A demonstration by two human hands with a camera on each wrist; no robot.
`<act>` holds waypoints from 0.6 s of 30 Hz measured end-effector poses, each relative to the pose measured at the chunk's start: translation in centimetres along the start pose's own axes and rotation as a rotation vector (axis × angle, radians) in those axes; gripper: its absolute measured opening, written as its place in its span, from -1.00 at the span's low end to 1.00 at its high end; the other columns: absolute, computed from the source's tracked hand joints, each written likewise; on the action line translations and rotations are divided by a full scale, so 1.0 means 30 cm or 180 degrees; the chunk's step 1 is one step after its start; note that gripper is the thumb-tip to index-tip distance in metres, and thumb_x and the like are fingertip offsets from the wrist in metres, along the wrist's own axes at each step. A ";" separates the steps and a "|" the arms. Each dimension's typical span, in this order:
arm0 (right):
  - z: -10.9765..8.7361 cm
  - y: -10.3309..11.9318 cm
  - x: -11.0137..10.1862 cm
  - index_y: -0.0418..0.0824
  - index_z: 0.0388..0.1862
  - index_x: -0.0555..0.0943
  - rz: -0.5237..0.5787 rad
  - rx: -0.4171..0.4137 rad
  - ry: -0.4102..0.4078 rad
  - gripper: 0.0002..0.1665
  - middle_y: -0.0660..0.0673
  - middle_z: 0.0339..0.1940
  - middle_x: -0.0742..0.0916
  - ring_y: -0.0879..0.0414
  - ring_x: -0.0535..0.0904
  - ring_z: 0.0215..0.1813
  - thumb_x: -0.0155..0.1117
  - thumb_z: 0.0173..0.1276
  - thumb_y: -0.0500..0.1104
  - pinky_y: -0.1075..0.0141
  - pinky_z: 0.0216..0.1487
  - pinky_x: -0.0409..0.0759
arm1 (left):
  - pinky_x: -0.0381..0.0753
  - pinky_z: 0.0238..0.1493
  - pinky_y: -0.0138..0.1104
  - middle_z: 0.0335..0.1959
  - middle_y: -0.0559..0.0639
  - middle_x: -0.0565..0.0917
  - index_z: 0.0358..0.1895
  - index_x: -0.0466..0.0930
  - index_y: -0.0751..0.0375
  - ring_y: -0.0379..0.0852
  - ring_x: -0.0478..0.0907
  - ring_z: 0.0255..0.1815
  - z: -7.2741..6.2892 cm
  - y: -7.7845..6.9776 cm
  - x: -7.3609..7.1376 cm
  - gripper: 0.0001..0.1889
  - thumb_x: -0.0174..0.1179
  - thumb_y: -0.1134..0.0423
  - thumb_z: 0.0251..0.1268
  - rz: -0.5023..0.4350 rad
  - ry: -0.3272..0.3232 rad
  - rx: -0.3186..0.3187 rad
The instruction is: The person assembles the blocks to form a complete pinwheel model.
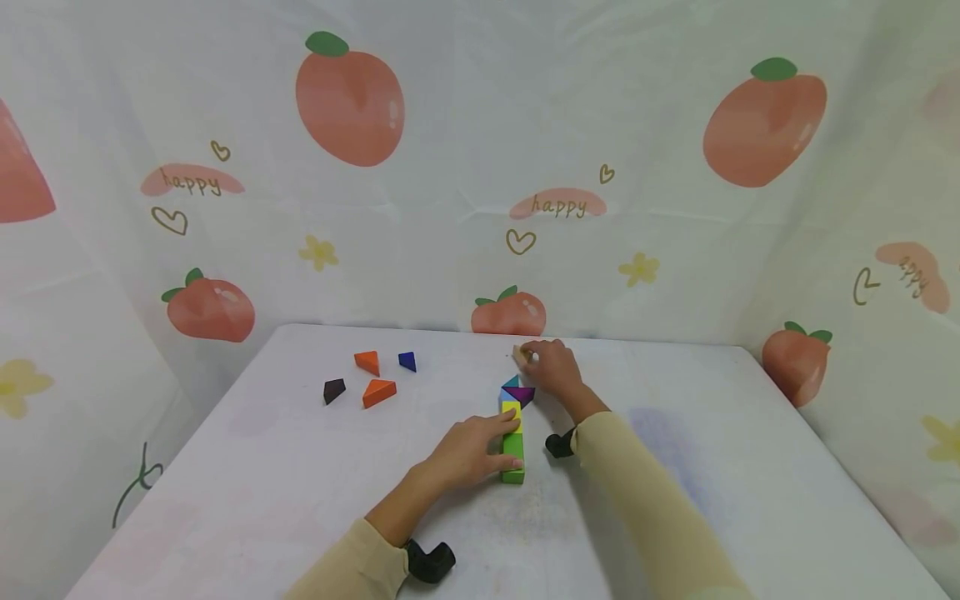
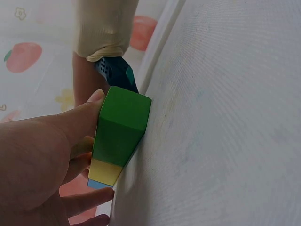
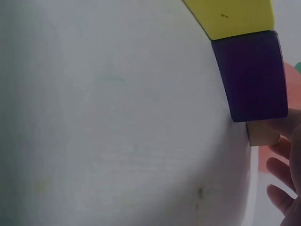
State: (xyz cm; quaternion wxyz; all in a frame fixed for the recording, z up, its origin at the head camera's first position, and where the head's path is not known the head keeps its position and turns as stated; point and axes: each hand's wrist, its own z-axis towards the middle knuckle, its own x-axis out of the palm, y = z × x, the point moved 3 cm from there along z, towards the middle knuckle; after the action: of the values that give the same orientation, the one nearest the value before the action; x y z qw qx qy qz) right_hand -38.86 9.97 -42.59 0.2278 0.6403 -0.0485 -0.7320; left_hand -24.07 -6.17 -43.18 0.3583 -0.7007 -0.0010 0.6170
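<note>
A: State the condition of the left hand (image 1: 470,452).
B: Its fingers lay extended, the thumb on the green block (image 1: 513,448), the index finger partly covering the yellow block (image 1: 509,407).
A: And the right hand (image 1: 555,367)?
B: It pinched a wooden block (image 3: 260,134) near the far edge of the table (image 1: 750,500). Fingers and the purple block (image 3: 254,77) partly hid it; the right wrist frame cut off the hand.
</note>
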 end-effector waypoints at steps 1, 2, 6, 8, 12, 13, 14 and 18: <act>0.000 -0.002 0.002 -0.10 0.15 0.65 -0.0003 -0.0002 0.0021 -0.58 -0.14 0.11 0.68 -0.12 0.49 0.09 0.35 0.32 -0.07 -0.01 0.13 0.47 | 0.39 0.24 -0.04 0.43 -0.17 0.33 0.40 0.41 -0.01 -0.02 0.33 0.37 0.000 0.000 0.001 -0.30 0.27 -0.18 0.21 0.0004 0.0002 0.0002; 0.000 -0.005 0.003 -0.10 0.15 0.65 0.0000 -0.0016 0.0028 -0.58 -0.14 0.11 0.68 -0.13 0.50 0.08 0.35 0.32 -0.07 -0.01 0.13 0.47 | 0.40 0.24 -0.04 0.43 -0.17 0.33 0.40 0.41 -0.01 -0.02 0.33 0.37 0.001 0.000 0.001 -0.30 0.27 -0.18 0.21 0.0003 0.0003 0.0001; 0.003 -0.015 0.003 -0.10 0.15 0.65 0.0039 -0.0069 0.0056 -0.59 -0.14 0.12 0.67 -0.14 0.49 0.10 0.33 0.34 -0.06 -0.03 0.14 0.45 | 0.40 0.25 -0.05 0.43 -0.17 0.33 0.40 0.41 -0.02 -0.02 0.32 0.38 0.001 0.000 0.001 -0.29 0.28 -0.18 0.20 -0.0020 -0.0006 -0.0031; 0.005 -0.019 0.004 -0.10 0.17 0.64 0.0073 -0.0064 0.0084 -0.59 -0.14 0.13 0.67 -0.14 0.49 0.13 0.30 0.36 -0.06 -0.05 0.17 0.44 | 0.39 0.25 -0.04 0.43 -0.17 0.34 0.39 0.41 -0.02 -0.02 0.32 0.38 0.002 0.001 0.001 -0.29 0.28 -0.18 0.19 -0.0032 -0.0009 -0.0044; 0.009 -0.025 0.012 -0.10 0.19 0.63 0.0209 0.0000 0.0132 -0.59 -0.14 0.17 0.65 -0.14 0.47 0.18 0.24 0.40 -0.06 -0.06 0.20 0.42 | 0.40 0.24 -0.04 0.43 -0.17 0.33 0.39 0.41 -0.02 -0.02 0.32 0.38 0.003 0.003 0.003 -0.29 0.28 -0.19 0.19 -0.0030 -0.0003 -0.0049; 0.009 -0.026 0.013 -0.10 0.19 0.63 0.0234 0.0000 0.0125 -0.60 -0.14 0.17 0.65 -0.14 0.47 0.19 0.23 0.41 -0.06 -0.06 0.20 0.42 | 0.39 0.25 -0.04 0.43 -0.17 0.33 0.39 0.41 -0.02 -0.02 0.32 0.38 0.003 0.003 0.003 -0.29 0.28 -0.18 0.19 -0.0028 -0.0004 -0.0049; 0.009 -0.025 0.014 -0.11 0.18 0.64 0.0269 0.0009 0.0114 -0.61 -0.14 0.16 0.66 -0.14 0.47 0.19 0.22 0.42 -0.06 -0.05 0.20 0.43 | 0.39 0.25 -0.04 0.43 -0.17 0.33 0.39 0.41 -0.02 -0.02 0.32 0.38 0.003 0.003 0.004 -0.29 0.28 -0.18 0.19 -0.0026 -0.0006 -0.0050; 0.008 -0.022 0.017 -0.12 0.11 0.68 0.0346 0.0000 0.0010 -0.66 -0.12 0.07 0.70 -0.11 0.50 0.13 0.22 0.43 -0.07 -0.01 0.15 0.46 | 0.39 0.25 -0.04 0.43 -0.17 0.33 0.39 0.41 -0.02 -0.02 0.32 0.38 0.002 0.003 0.004 -0.30 0.28 -0.17 0.20 -0.0021 -0.0014 -0.0046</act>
State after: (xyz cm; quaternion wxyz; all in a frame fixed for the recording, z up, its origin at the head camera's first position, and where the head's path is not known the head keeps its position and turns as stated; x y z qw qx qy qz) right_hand -39.32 10.31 -43.23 0.2673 0.6378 -0.0829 -0.7175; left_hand -24.13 -6.13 -43.33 0.3553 -0.7019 -0.0085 0.6173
